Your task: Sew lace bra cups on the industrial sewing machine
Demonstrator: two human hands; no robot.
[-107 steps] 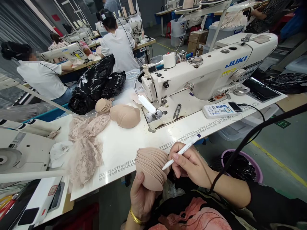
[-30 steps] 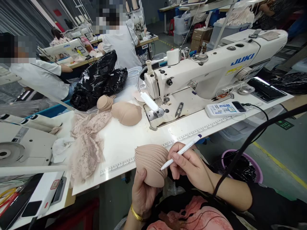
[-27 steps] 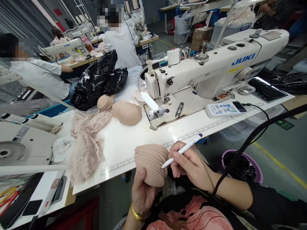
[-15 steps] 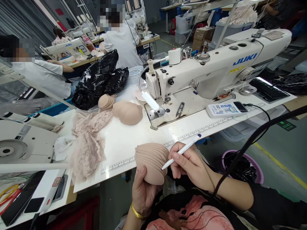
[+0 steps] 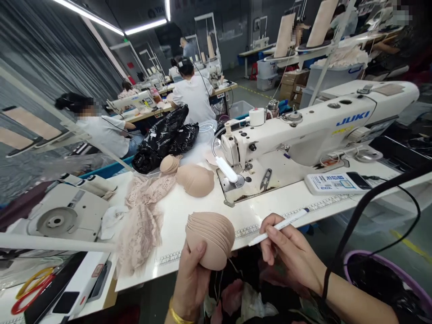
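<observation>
My left hand is closed around a fanned stack of beige bra cups, with the thumb on the front cup. In my right hand is a white marker pen; its pale tip points left, toward the cups but apart from them, and its dark end points up to the right. Beyond the cups, a larger beige stack of bra cups lies on the white table. A smaller beige stack sits behind it. Pinkish lace fabric is heaped to the left.
A JUKI sewing machine stands across the table, with thread snips on its bed. A white device with a cable lies to the right. Black plastic bags are behind, scissors at lower left. Co-workers sit at the back.
The pen tip has moved off the cups to the right with my right hand. My left hand still holds the stack. The view has tilted upward and shows more of the room.
</observation>
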